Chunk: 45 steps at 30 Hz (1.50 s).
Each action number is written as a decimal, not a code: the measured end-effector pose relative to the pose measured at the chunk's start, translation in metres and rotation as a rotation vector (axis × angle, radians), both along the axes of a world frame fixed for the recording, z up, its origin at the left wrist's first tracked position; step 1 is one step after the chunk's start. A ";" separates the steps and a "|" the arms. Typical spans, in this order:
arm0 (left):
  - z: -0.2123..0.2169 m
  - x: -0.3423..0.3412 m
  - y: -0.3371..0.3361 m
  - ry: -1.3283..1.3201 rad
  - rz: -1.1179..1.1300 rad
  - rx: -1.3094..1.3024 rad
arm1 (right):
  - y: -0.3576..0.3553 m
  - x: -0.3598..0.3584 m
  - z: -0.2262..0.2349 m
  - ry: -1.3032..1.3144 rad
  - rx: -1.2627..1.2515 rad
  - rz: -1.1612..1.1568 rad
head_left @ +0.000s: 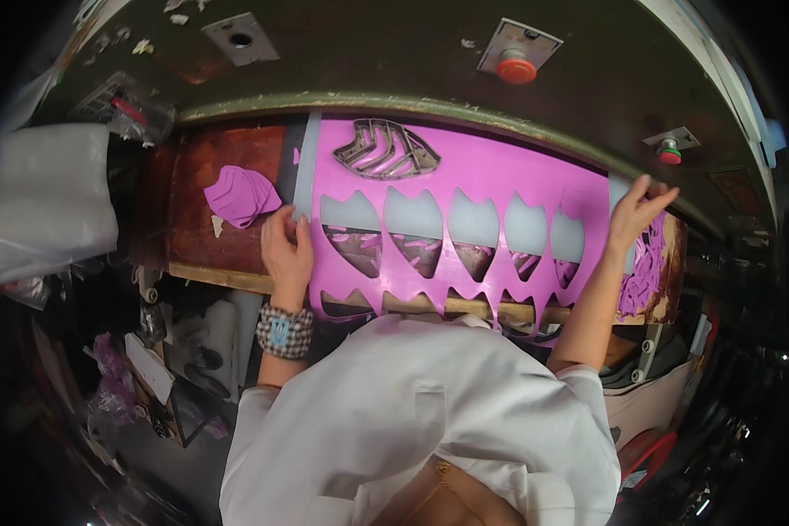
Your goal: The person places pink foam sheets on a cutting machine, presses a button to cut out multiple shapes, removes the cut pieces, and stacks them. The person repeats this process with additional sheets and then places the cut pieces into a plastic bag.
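A pink sheet [486,149] lies over a pale blue-grey cutting board [303,171], its near half pierced by a row of several leaf-like cut-outs. On its far left part rests a metal cutting die [386,149] with curved inner blades. My left hand [287,250] is beside the sheet's left edge at the board, thumb and fingers apart, holding nothing I can see. Close to its fingertips sits a pile of cut pink pieces [241,195]. My right hand [637,213] is at the board's right end, fingers stretched out and nothing in them.
Beyond the sheet stands a green machine beam [394,61] with a red push button [515,68] and a smaller button [669,152]. Pink offcuts [642,272] heap at the right. A wooden table [184,193] extends left, near clear plastic sheeting [44,193].
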<state>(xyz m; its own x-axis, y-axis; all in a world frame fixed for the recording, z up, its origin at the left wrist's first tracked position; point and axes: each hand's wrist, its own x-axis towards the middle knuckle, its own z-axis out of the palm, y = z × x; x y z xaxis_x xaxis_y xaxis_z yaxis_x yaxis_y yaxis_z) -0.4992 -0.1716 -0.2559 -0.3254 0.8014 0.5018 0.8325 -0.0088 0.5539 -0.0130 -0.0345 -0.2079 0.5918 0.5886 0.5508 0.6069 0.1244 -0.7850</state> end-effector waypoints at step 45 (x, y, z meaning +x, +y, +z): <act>0.006 -0.012 -0.029 -0.638 0.168 -0.075 | -0.076 -0.064 -0.004 -0.310 -0.467 0.303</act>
